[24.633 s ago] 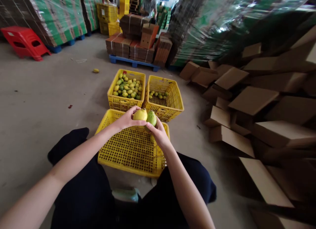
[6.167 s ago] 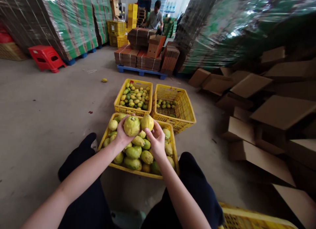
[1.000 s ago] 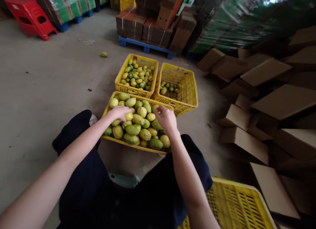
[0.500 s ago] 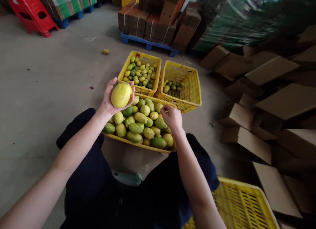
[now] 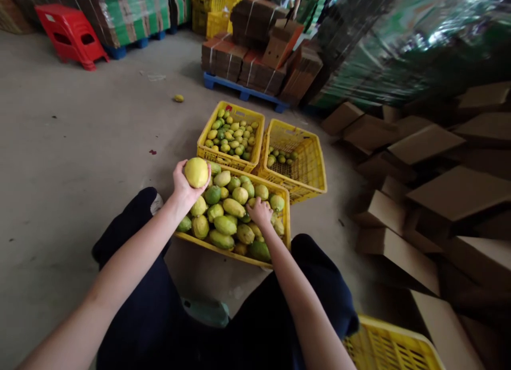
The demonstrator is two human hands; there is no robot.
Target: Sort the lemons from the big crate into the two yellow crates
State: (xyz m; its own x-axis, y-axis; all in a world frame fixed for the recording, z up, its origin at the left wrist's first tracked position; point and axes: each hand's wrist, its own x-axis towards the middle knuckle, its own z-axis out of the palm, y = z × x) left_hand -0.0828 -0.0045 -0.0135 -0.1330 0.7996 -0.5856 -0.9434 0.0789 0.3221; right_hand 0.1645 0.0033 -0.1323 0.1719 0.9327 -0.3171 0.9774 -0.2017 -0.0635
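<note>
My left hand is wrapped from below around a large yellow lemon, held over the left side of the near crate. That yellow plastic crate stands between my knees, filled with green and yellow lemons. Toward the right of the same crate, my right hand reaches down with its fingers curled on a yellowish lemon, most of which the fingers hide. Both forearms stretch forward from the bottom of the view.
Beyond stand a crate of smaller lemons and one with a few lemons. Another yellow crate is beside my right leg. Cardboard boxes pile up at right. A red stool, a stray lemon and a loaded blue pallet lie farther off.
My right hand has gone from above the crate's right side down onto the lemons, fingers now on one. My left hand still holds the yellow lemon. The view has tilted up slightly.
</note>
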